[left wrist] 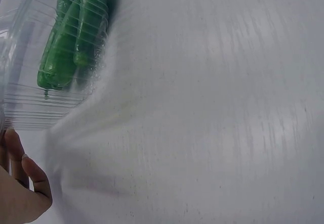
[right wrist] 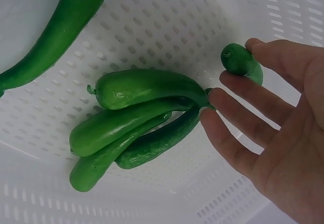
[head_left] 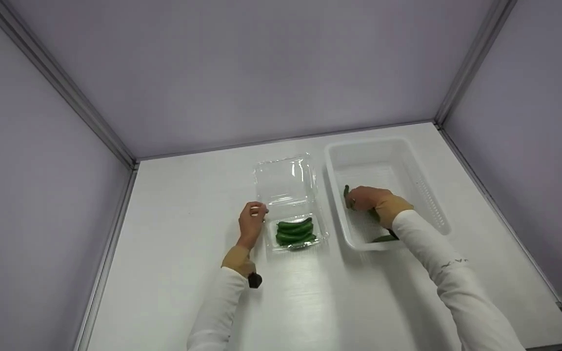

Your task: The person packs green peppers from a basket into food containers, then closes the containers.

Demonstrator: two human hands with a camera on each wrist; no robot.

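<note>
A clear clamshell container [head_left: 321, 233] lies open on the white table, its lid [head_left: 286, 183] folded back. Several green peppers [head_left: 294, 231] fill its tray and show through the ribbed wall [left wrist: 68, 42] in the left wrist view. My left hand [head_left: 256, 210] grips the tray's left rim near the hinge; its fingers [left wrist: 20, 183] sit by the container's edge. My right hand [head_left: 354, 199] is inside the white basket [head_left: 432, 204]. It pinches one green pepper [right wrist: 242, 62] while the lower fingertips [right wrist: 215, 118] touch a bunch of peppers [right wrist: 136, 118].
A long green pepper [right wrist: 61, 27] lies apart in the basket, near its perforated wall. Another pepper [head_left: 383, 238] shows by the basket's near end. Grey walls close the table [head_left: 188, 219] in at the back and on both sides.
</note>
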